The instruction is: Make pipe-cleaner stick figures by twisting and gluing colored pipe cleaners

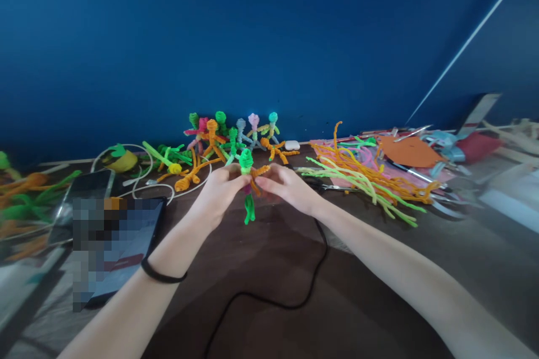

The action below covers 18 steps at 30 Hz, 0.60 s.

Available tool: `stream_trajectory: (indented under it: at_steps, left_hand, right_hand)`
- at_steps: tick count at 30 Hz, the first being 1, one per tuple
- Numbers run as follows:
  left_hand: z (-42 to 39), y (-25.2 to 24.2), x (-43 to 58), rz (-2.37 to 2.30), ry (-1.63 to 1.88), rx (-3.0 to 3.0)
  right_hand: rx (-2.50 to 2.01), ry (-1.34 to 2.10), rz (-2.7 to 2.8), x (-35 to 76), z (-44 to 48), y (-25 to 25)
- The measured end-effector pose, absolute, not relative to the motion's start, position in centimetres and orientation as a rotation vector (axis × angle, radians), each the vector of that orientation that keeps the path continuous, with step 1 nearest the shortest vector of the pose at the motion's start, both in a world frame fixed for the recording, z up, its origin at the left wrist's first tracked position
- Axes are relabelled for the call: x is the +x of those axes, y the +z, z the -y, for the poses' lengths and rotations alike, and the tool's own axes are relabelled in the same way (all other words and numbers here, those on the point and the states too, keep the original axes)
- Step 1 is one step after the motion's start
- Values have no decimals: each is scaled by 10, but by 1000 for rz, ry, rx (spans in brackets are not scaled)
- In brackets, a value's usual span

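Green fuzzy wire is used for the head and the one hanging leg of a small pipe-cleaner figure [249, 210], which is held upright above the middle of the dark wooden surface [261, 258], clear of it. The figure is pinched from both sides. The fingers [236, 178] of the left hand [219, 193] are pressed together on its body just under the head, and those of the right hand [286, 188] are closed on its orange arm, which sticks out sideways. A black band [162, 276] is worn on the left wrist. Along the far edge of the surface, against the blue wall [269, 39], a row of other figures [231, 134] in orange, green, pink and pale blue is stood or leaned together, with a small white case [292, 145] just beside them. Toward the far right corner a loose pile of orange and lime pipe cleaners [362, 176] is spread, and an orange sheet [408, 151] is laid beyond it. A tablet [126, 235] is laid near the left edge, a white cable [143, 179] is looped behind it, and a black cable [295, 297] is trailed under the right forearm toward the near edge.
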<state>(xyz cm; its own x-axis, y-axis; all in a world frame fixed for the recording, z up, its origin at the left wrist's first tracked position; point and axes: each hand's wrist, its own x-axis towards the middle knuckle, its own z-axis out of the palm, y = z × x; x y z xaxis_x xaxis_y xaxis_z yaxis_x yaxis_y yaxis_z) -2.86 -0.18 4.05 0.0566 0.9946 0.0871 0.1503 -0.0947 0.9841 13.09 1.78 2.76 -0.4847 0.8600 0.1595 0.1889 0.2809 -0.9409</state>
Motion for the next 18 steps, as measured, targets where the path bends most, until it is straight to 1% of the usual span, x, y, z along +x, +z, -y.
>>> stream_trajectory:
  at_steps: [3, 18]
  left_hand:
    - [3, 40, -27, -1235, 1175, 1442]
    - [11, 45, -21, -1286, 1101, 1453]
  right_hand:
    - [-889, 1464, 1875, 127, -16, 28]
    - [-798, 1547, 1929, 124, -20, 16]
